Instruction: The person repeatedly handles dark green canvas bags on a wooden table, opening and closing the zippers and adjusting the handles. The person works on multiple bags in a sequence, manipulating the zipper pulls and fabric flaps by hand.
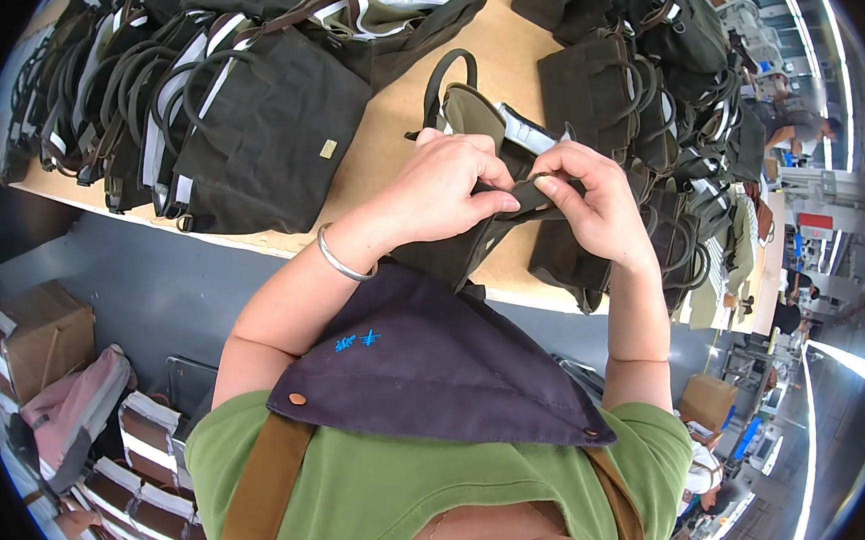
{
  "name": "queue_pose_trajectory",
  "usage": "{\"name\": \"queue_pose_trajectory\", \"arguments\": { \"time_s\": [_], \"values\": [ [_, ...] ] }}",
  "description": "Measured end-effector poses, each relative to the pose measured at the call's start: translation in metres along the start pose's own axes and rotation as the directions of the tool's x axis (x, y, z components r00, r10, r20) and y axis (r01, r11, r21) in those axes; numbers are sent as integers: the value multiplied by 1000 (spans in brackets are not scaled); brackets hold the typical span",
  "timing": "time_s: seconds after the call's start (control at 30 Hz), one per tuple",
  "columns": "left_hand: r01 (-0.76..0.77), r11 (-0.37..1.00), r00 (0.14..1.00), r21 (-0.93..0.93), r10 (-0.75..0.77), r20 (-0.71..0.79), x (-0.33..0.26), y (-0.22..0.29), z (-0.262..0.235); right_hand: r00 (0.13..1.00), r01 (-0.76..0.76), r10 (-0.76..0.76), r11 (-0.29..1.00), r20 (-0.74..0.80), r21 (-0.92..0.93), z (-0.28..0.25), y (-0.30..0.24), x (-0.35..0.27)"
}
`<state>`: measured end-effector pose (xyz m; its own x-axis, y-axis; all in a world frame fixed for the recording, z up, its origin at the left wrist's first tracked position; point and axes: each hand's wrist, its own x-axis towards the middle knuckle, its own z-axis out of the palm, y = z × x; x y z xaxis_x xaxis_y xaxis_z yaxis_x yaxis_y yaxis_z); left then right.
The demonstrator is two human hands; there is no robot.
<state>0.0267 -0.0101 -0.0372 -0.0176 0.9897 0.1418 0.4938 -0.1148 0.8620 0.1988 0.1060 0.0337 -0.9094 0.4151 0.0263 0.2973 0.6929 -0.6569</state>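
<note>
A dark handbag (444, 256) stands against the near table edge in front of me, its mouth showing an olive lining and something white. One rounded handle (449, 73) rises at its far side. My left hand (452, 183), with a silver bangle at the wrist, is closed on a dark strap (533, 199) at the bag's top edge. From the other side, my right hand (591, 197) pinches the same strap between thumb and fingers. The fingertips almost meet there, and they partly hide the strap.
Many similar dark bags (272, 131) crowd the wooden table (383, 138) at left. More bags (596, 93) are piled at right. A cardboard box (41, 332), a pink cloth item (79, 410) and brown-and-white stacks (149, 440) sit at lower left. Other people are farther right.
</note>
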Motion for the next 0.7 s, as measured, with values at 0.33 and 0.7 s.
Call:
{"name": "queue_pose_trajectory", "arguments": {
  "time_s": [0.33,0.7],
  "values": [
    [-5,1000,979,-15,2,-202,-7,7,12,1000,-2,1,998,19,57,0,0,2],
    [66,983,987,-170,-89,-136,-9,9,20,998,47,-48,999,-40,-13,5,-1,-8]
  ]
}}
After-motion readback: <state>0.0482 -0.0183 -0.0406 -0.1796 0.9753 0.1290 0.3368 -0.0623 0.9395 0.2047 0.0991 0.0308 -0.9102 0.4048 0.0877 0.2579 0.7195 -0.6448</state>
